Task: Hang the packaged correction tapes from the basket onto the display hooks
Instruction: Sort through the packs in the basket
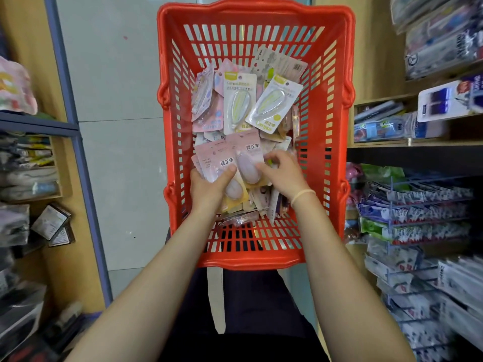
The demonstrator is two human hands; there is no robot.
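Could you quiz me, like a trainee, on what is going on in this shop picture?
1. True or false: the red basket stands empty.
2. Which hand pinches the pink packet with the purple correction tape?
A. left hand
B. right hand
C. neither
3. Fill in: the display hooks with hanging packets are on the person's ____ side.

Key
1. False: it holds a heap of packaged correction tapes.
2. B: its fingers pinch that packet, while the left hand holds a stack of pink packets beside it.
3. right.
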